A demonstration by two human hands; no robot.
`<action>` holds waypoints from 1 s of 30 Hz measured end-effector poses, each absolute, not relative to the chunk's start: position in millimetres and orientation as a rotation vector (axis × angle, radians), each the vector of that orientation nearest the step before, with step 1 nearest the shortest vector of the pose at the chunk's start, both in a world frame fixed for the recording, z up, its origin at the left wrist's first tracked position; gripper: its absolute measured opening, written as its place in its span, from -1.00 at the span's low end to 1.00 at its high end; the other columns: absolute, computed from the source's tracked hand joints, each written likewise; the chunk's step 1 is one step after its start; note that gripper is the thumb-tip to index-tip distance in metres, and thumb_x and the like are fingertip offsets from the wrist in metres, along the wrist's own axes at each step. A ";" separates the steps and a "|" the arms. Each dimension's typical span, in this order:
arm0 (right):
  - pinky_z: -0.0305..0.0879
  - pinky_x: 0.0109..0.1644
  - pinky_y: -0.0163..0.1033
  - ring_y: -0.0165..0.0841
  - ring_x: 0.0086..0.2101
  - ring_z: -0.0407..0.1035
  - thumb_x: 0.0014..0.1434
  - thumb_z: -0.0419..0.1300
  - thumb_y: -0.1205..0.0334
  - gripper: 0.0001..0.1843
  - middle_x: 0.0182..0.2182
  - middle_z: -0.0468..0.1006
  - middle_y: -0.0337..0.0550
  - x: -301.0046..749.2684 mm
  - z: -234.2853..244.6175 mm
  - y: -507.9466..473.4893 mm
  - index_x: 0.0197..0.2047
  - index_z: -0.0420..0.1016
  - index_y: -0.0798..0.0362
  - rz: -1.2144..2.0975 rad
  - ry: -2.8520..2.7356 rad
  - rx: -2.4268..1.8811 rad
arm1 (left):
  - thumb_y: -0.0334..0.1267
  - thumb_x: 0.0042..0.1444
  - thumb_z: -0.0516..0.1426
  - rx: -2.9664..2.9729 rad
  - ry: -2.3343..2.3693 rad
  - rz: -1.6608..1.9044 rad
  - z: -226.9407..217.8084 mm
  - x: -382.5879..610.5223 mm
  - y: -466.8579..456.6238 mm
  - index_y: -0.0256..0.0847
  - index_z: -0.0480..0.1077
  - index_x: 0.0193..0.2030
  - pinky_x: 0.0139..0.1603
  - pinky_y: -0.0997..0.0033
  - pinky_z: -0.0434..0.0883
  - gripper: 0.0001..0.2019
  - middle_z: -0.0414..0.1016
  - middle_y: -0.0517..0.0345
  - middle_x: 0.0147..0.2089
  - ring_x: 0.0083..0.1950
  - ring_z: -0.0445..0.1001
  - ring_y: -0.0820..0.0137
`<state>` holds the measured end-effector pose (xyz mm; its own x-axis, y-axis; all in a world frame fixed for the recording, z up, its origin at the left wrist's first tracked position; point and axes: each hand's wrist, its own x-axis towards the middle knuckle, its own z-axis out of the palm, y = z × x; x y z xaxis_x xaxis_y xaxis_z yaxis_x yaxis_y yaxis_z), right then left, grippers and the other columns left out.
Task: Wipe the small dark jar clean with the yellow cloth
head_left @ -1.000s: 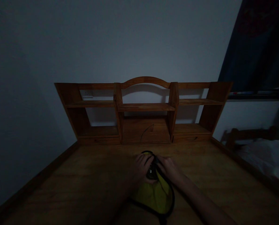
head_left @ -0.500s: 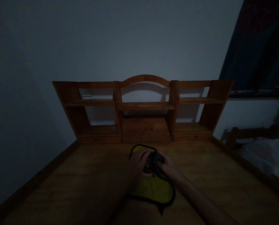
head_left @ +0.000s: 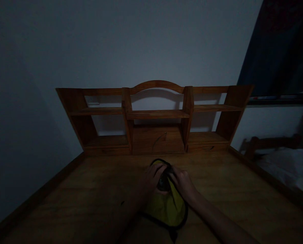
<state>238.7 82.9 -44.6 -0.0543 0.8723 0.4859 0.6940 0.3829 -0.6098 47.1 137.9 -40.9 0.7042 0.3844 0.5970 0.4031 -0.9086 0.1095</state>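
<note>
A yellow cloth with black edging (head_left: 164,211) lies on the wooden desk, its right side lifted and creased. My left hand (head_left: 153,178) is curled around a dark, shiny, rounded object (head_left: 163,183) above the cloth; the dim light hides its exact kind. On the other side, my right hand (head_left: 184,183) is closed on the cloth's dark-edged right part, pressing it against that object. The right fingertips are partly hidden behind the fold.
A wooden desk (head_left: 90,196) spreads beneath both hands. At its back stands a wooden shelf unit (head_left: 158,115) with small drawers, against a pale wall (head_left: 151,40). To the right are a dark curtain (head_left: 281,57) and a bed with white bedding (head_left: 288,166).
My right hand has pulled the cloth's right side up and over against the dark object, so the cloth is more folded and narrower at the top. The left hand keeps its hold.
</note>
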 end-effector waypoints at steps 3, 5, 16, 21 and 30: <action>0.34 -0.31 -0.21 -0.20 -0.36 0.48 0.28 0.00 0.27 -0.76 -0.32 0.58 0.03 240.4 -45.5 79.7 -0.11 0.44 0.12 0.239 -1.824 -1.349 | 0.15 -0.06 0.24 -2.839 -0.655 -1.036 -42.0 45.7 136.2 -0.18 -0.02 0.33 0.17 0.09 0.31 -0.10 0.25 -0.12 0.21 0.21 0.26 0.11; 0.35 -0.26 -0.20 -0.21 -0.32 0.48 0.28 -0.03 0.29 -0.72 -0.26 0.58 0.01 236.6 -45.4 79.0 -0.02 0.42 0.10 0.289 -1.781 -1.274 | 0.16 -0.06 0.23 -2.803 -0.660 -1.073 -42.5 43.8 136.8 -0.18 -0.02 0.33 0.16 0.09 0.32 -0.10 0.26 -0.13 0.20 0.20 0.28 0.11; 0.35 -0.03 -0.14 -0.19 -0.09 0.42 -0.09 0.19 0.44 -0.47 -0.12 0.55 -0.16 211.3 -63.7 97.2 0.01 0.41 0.03 1.184 -1.112 -0.869 | -0.16 0.17 0.14 -2.650 -0.555 -0.882 -45.9 38.7 142.7 -0.26 0.02 0.34 0.20 0.08 0.26 -0.36 0.23 -0.17 0.22 0.22 0.24 0.12; 0.34 -0.02 -0.14 -0.20 -0.11 0.43 0.11 0.20 0.28 -0.66 -0.15 0.56 -0.13 217.3 -61.0 95.5 -0.01 0.44 0.04 0.912 -1.366 -0.928 | -0.38 0.22 0.05 -2.626 -0.472 -0.847 -43.3 40.0 140.2 -0.21 0.04 0.33 0.21 0.10 0.27 -0.46 0.24 -0.10 0.23 0.23 0.24 0.19; 0.37 -0.31 -0.25 -0.25 -0.40 0.49 0.24 0.04 0.28 -0.72 -0.33 0.60 0.01 250.7 -44.0 81.1 -0.01 0.41 0.12 0.113 -1.971 -1.239 | -0.35 0.26 0.01 -2.658 -0.475 -1.149 -45.3 43.8 136.0 0.04 0.14 0.27 0.08 0.26 0.41 -0.55 0.31 0.06 0.18 0.17 0.34 0.29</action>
